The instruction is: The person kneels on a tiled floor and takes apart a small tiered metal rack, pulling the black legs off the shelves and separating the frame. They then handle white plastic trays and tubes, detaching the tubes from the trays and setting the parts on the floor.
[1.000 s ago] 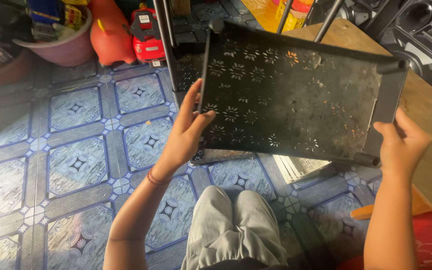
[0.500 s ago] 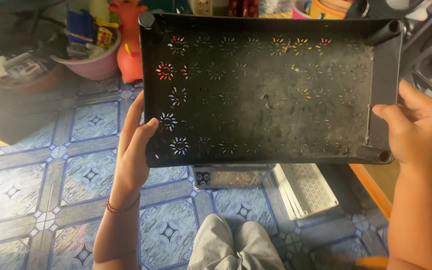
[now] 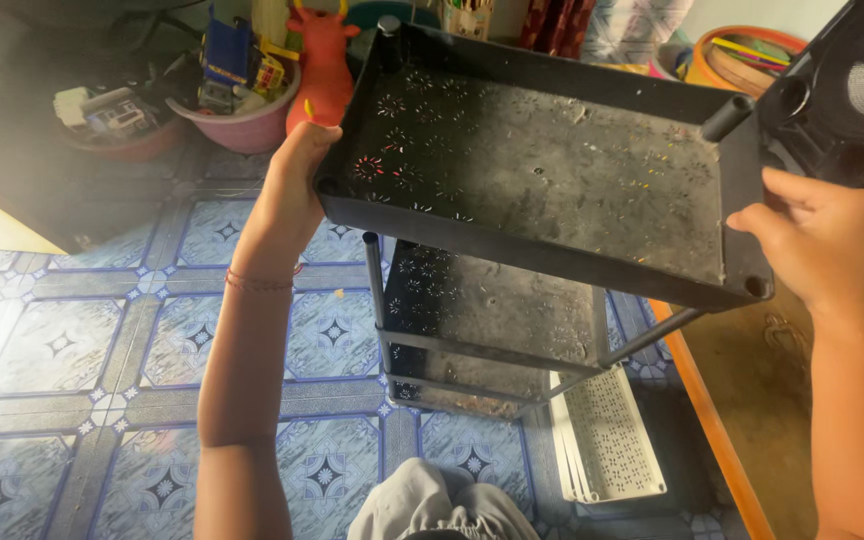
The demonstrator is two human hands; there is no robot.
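I hold a black perforated plastic shelf tray (image 3: 552, 170) in the air, its dusty upper face toward me. My left hand (image 3: 292, 185) grips its left short edge, and my right hand (image 3: 817, 245) grips its right short edge near a corner socket. Below the tray stands a black shelf rack (image 3: 482, 320) with thin upright poles and two lower tiers. The raised tray hides part of the rack's top tier.
A white perforated panel (image 3: 607, 435) leans by the rack on the blue patterned tile floor (image 3: 82, 340). A pink basin of toys (image 3: 237, 110) and an orange toy animal (image 3: 317, 60) sit at the back. A wooden board (image 3: 742, 400) lies at right, a black fan (image 3: 852, 90) above it.
The tray has swung from upright, underside toward me, to nearly flat with its top face up, above the rack. Both hands kept their grip on its ends.
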